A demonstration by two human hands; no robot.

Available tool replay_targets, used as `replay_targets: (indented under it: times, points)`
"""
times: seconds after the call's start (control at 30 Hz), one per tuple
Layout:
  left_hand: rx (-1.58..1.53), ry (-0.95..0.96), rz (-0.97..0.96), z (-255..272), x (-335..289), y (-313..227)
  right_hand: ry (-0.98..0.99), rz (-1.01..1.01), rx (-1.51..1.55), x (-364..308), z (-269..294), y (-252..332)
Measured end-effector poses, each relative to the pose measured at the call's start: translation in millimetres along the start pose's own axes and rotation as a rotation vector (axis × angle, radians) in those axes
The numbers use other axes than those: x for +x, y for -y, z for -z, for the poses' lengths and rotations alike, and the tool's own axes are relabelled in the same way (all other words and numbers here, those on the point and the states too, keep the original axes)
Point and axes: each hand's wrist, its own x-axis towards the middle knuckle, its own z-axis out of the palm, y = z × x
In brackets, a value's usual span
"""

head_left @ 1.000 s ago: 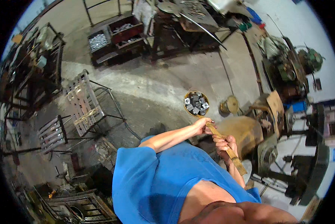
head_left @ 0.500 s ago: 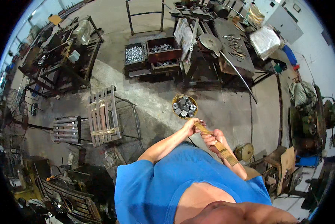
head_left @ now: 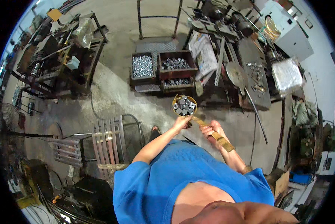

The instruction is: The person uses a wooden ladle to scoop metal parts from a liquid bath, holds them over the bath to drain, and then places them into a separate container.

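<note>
A: Where is the load?

B: In the round, yellow-rimmed bucket [head_left: 196, 105], heaped with grey metal blocks [head_left: 185, 106]. Whether it hangs clear or rests on the floor, I cannot tell.

A: And the hands?

B: The right hand [head_left: 211, 129] is wrapped around a yellowish-brown strip [head_left: 223, 141], which slants from beside the bucket's near edge back toward the body, ending right of the bucket. The left hand [head_left: 181, 123] is just on the near side of the bucket, at the strip's far end. Its fingers curl there, but I cannot tell whether they close on it.

A: What has changed?

B: The whole view has swung. A second ago the dark box [head_left: 142, 80] and the red-brown box [head_left: 178, 74], both full of metal pieces, stood well apart from the bucket; now they are near, beyond it. The right hand's hold on the strip is the same.

A: Meaning what for the work?

B: My reading: person and load are shifting together, so this looks like carrying or dragging, with the blocks kept inside.

A: Farther out?

B: A slatted stool [head_left: 109, 145] is left of the bucket, nearer the body; a workbench [head_left: 260, 101] with tools lies to its right and beyond.
</note>
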Motion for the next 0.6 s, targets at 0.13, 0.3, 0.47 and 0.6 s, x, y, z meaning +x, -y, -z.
replay_targets:
  times: [0.13,0.3,0.47,0.6]
  points:
    - [-0.062,-0.27,-0.038,127,-4,-28,0.071,-0.054,-0.008,43,-61,63]
    - [-0.291,-0.736,-0.039,260,-74,-26,-0.057,0.017,-0.193,121,-130,151]
    - [-0.469,-1.084,-0.067,285,-145,11,-0.167,0.625,-1.461,206,-176,220]
    - [-0.586,-1.158,0.036,244,-158,25,-0.289,0.746,-1.696,293,-175,280]
